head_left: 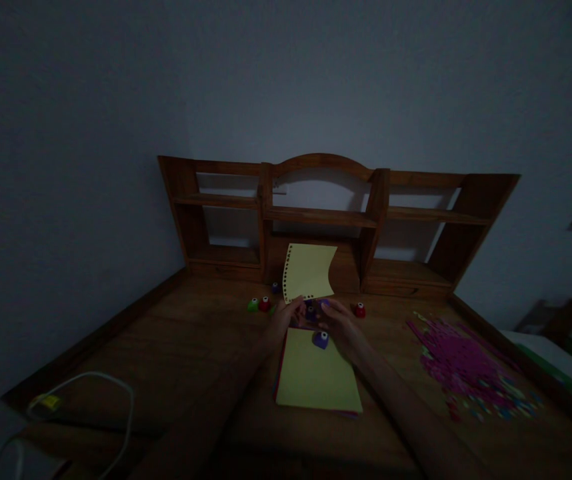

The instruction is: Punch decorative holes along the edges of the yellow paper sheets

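My left hand and my right hand are closed on opposite sides of a dark purple piece, which looks flat like paper. The dim light blurs its details, and a brighter violet patch shows by my right thumb. Both hands are just above the far end of a stack of paper with a pale yellow top sheet. On that stack sits a small purple craft punch with a round white top. Behind my hands, a loose yellow sheet with holes along its edges leans against the shelf.
Green, red and dark blue punches stand left of my hands; another red punch is to the right. Pink strips and coloured bits lie piled right. A white cable curls at left. A wooden shelf spans the back.
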### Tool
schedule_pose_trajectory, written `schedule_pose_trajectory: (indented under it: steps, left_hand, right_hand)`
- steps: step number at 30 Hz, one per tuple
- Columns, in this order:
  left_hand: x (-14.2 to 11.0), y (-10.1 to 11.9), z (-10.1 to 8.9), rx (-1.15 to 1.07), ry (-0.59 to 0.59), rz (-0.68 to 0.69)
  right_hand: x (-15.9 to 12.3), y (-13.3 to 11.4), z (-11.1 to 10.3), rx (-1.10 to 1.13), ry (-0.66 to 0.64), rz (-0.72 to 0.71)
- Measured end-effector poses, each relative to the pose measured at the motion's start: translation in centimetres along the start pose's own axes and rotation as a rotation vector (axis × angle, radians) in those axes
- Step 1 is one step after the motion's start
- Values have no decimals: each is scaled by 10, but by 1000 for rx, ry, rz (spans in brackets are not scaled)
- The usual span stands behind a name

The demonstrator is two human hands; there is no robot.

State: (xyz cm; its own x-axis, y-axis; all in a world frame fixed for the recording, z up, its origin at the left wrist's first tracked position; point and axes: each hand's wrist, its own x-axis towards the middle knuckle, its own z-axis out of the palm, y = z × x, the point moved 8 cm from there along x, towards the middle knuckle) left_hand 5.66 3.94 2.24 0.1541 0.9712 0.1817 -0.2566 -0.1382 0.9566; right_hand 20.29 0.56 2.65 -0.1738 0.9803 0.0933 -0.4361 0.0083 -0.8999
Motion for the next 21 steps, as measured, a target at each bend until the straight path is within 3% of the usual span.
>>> schedule_pose_trajectory:
  steps: [10,15,21]
  left_hand:
    - [-5,3,15,3,-184,-22]
    - [-3,-3,9,71,-137,-10]
    - [-7,-2,4,186,-66,-33]
  right_hand:
    - [5,-16,-17,47,118,-81]
    - [9,-13,-20,52,124,-87]
    - [4,-13,-7,30,40,-79]
